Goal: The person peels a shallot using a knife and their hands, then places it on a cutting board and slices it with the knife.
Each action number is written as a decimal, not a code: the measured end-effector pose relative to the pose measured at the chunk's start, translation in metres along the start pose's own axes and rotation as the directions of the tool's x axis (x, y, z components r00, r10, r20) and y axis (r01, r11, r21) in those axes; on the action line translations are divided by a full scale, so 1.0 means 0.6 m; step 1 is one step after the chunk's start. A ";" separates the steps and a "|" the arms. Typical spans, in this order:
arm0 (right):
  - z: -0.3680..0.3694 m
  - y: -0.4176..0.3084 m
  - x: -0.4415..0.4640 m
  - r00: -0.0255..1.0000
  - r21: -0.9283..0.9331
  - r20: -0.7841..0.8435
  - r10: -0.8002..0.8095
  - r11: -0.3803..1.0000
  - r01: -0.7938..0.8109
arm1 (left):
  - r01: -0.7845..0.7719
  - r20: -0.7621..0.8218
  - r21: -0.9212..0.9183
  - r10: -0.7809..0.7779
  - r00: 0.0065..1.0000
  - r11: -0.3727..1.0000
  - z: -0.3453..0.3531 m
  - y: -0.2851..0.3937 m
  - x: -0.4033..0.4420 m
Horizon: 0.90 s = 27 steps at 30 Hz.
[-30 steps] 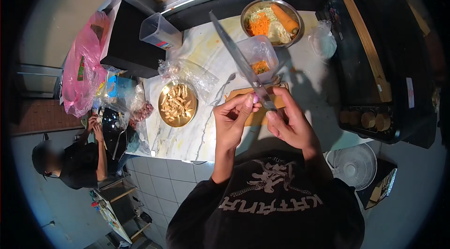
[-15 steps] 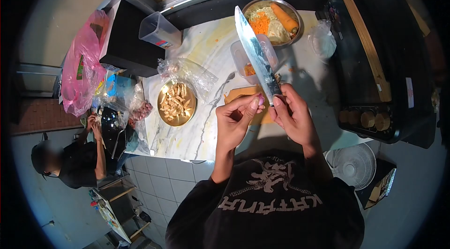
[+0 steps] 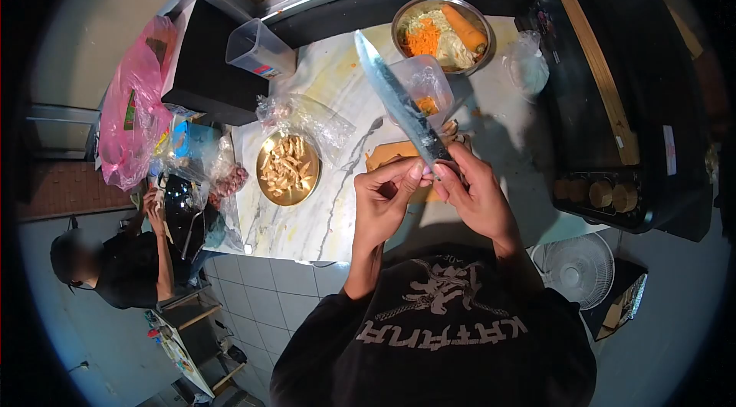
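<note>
My right hand (image 3: 474, 185) grips the dark handle of a large kitchen knife (image 3: 399, 96), whose blade points up and to the left. In my left hand (image 3: 391, 192), thumb and fingers pinch a small purple shallot (image 3: 428, 172), mostly hidden by the fingertips. Both hands meet there, over a wooden cutting board (image 3: 395, 150) largely covered by them. Just beyond the knife sits a clear plastic tub (image 3: 433, 81) with orange bits inside. Behind it, a steel bowl (image 3: 488, 50) holds a whole carrot (image 3: 463, 27), shredded carrot and pale shredded vegetable.
A gold-coloured plate (image 3: 313, 191) of pale cut pieces lies left, beside a crumpled plastic bag (image 3: 318, 123). A black oven (image 3: 598, 100) borders the right side. An empty clear container (image 3: 261, 50) stands back left. Another person (image 3: 115, 269) works at far left.
The knife has swung leftward, its tip now lower and farther left. My right hand has closed in on my left, and the fingertips now meet at the shallot.
</note>
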State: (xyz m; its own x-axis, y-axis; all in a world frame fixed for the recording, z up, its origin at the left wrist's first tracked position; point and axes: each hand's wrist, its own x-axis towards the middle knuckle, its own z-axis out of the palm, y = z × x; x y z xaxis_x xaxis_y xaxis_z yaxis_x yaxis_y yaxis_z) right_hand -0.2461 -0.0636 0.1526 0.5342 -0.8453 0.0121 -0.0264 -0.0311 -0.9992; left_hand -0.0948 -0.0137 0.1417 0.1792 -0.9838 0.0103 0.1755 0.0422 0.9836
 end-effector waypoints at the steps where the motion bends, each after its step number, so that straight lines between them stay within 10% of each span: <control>1: 0.002 -0.003 0.000 1.000 -0.014 0.002 0.010 1.000 -0.010 | 0.012 0.000 0.000 -0.012 1.000 1.000 0.001 0.000 0.000; 27: 0.020 -0.014 0.004 0.978 -0.440 -0.045 -0.204 0.883 0.164 | 0.106 -0.112 -0.136 -0.122 0.986 0.985 -0.006 -0.010 -0.005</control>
State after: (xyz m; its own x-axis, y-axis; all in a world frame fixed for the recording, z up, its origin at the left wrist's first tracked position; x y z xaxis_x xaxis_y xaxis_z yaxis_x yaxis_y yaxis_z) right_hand -0.2349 -0.0589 0.1603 0.4896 -0.8443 0.2176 -0.3075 -0.4007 -0.8631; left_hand -0.0932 -0.0102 0.1351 0.2638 -0.9558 -0.1297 0.3238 -0.0388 0.9453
